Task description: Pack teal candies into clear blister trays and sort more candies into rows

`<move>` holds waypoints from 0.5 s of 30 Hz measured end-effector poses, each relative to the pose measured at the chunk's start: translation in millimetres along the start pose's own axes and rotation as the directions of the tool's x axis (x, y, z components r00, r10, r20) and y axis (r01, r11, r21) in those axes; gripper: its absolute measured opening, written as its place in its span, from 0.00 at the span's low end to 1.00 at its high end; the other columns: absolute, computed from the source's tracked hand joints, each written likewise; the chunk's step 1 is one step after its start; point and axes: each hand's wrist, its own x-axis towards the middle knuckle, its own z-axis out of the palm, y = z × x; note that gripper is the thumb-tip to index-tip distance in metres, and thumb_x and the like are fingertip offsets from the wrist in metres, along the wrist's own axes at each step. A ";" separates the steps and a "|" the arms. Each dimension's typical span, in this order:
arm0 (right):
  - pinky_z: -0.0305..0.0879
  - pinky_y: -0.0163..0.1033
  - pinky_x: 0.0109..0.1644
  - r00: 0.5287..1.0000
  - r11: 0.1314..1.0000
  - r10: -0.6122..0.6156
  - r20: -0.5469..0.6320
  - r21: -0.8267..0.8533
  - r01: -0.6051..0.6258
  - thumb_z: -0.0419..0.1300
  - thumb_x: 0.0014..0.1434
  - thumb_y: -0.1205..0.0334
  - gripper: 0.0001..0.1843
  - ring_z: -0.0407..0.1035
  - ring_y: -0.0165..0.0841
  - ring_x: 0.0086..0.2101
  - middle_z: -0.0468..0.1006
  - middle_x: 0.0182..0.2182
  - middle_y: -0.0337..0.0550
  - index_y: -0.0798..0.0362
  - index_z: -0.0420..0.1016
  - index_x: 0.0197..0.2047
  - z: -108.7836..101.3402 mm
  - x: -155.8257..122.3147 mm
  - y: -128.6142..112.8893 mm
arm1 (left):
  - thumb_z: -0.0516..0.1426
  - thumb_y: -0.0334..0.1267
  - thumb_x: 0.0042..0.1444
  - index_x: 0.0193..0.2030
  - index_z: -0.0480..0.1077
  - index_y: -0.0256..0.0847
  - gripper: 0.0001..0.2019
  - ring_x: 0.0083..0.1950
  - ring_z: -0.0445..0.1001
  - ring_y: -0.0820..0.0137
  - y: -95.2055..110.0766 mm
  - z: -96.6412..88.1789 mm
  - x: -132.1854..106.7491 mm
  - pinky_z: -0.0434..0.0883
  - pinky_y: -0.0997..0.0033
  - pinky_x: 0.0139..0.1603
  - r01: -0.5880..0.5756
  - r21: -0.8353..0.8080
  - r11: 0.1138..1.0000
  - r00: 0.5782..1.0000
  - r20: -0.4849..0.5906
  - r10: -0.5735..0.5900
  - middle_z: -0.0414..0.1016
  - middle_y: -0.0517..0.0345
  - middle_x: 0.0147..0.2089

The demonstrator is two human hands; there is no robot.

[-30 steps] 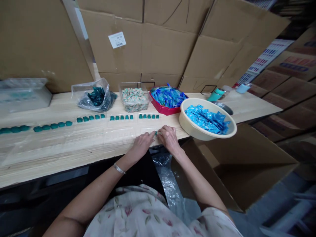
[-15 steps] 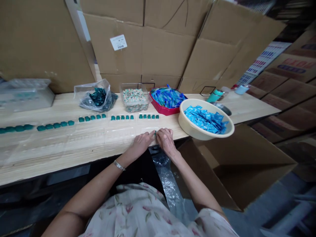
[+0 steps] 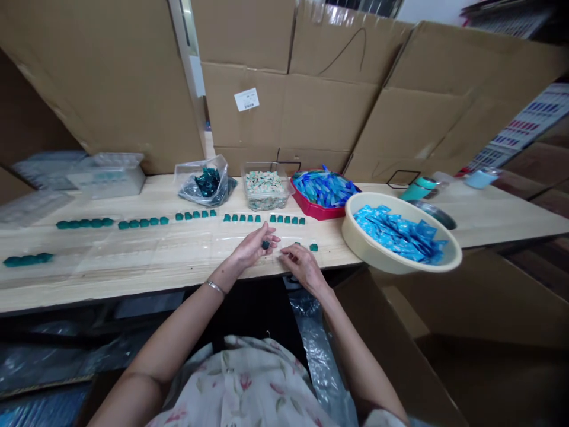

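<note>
My left hand (image 3: 251, 249) is turned palm-up over a clear plastic blister tray (image 3: 186, 252) on the wooden bench, with a small dark teal piece (image 3: 265, 244) pinched at its fingertips. My right hand (image 3: 303, 267) rests just nearer the bench edge, fingers lightly curled, with nothing visible in them. Two loose teal pieces (image 3: 313, 247) lie just beyond its fingertips. Short rows of teal pieces (image 3: 242, 218) run leftward across the tray. A further row (image 3: 29, 259) lies at the far left, closer to me.
Along the back stand a plastic bag of dark teal pieces (image 3: 207, 182), a tub of pale pieces (image 3: 265, 187) and a red tray of blue pieces (image 3: 323, 190). A cream basin of blue sachets (image 3: 400, 234) sits at the bench's right edge. Cardboard sheets rise behind.
My hands have separated. The left hand has turned over and drawn back with the teal piece at its fingertips. The view has shifted, so the bench sits further right.
</note>
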 end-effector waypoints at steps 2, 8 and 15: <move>0.65 0.38 0.36 1.000 1.000 0.002 -0.005 0.013 -0.002 0.56 0.57 0.64 0.07 0.66 0.32 0.30 0.73 0.29 0.42 0.52 0.74 0.38 1.0 -1.4 -2.7 | 0.52 0.47 0.56 0.43 0.67 0.32 0.18 0.32 0.71 0.72 1.5 -0.5 -3.5 0.68 0.71 0.35 0.018 -0.129 0.991 1.000 0.013 -0.016 0.73 0.47 0.35; 0.66 0.39 0.40 0.981 0.998 -0.043 -0.191 0.046 0.053 0.57 0.57 0.61 0.09 0.66 0.32 0.34 0.72 0.35 0.44 0.50 0.74 0.41 0.4 6.8 -25.2 | 0.48 0.47 0.59 0.43 0.68 0.29 0.20 0.38 0.73 0.67 0.1 11.1 -6.6 0.69 0.66 0.43 0.049 -0.313 0.948 0.999 0.032 -0.041 0.73 0.42 0.39; 0.67 0.40 0.42 0.970 0.983 0.061 -0.235 0.185 -0.017 0.58 0.54 0.62 0.11 0.68 0.32 0.33 0.74 0.36 0.44 0.51 0.73 0.42 10.2 16.1 -22.9 | 0.44 0.50 0.60 0.46 0.68 0.32 0.23 0.51 0.70 0.65 1.8 22.2 -11.7 0.68 0.67 0.51 0.009 -0.246 0.969 0.993 0.118 0.020 0.69 0.40 0.53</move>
